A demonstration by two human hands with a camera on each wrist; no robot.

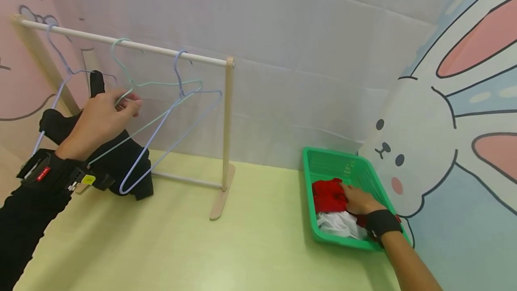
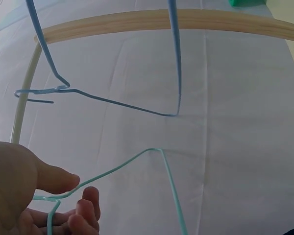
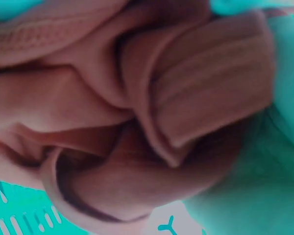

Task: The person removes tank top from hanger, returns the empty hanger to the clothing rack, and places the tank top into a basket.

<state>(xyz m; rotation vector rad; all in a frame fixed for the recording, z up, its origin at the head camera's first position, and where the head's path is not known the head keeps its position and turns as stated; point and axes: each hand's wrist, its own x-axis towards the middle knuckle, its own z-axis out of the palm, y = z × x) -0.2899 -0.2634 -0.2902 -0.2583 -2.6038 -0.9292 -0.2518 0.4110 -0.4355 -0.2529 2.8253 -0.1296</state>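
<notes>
My left hand (image 1: pixel 106 113) is at the mint-green hanger (image 1: pixel 151 83), which hangs from the rail. The hanger's wire passes between thumb and curled fingers (image 2: pixel 83 215) just below its hook. Behind that forearm, a black garment (image 1: pixel 121 165) hangs on a lilac hanger (image 1: pixel 60 88). Over in the green basket (image 1: pixel 308 178), my right hand (image 1: pixel 359 199) reaches onto a red garment (image 1: pixel 328 196); its fingertips are partly hidden. Reddish-brown folds with a ribbed band (image 3: pixel 210 83) fill the right wrist view. A white cloth (image 1: pixel 337 223) lies beside the red one.
A wooden rack with a white rail (image 1: pixel 161 50) stands at the left; its right post (image 1: pixel 227 120) ends in a flat foot on the pale yellow table (image 1: pixel 226 250). Another lilac hanger (image 1: pixel 163 122) hangs near that post. The basket sits by the rabbit-printed wall (image 1: pixel 412 147).
</notes>
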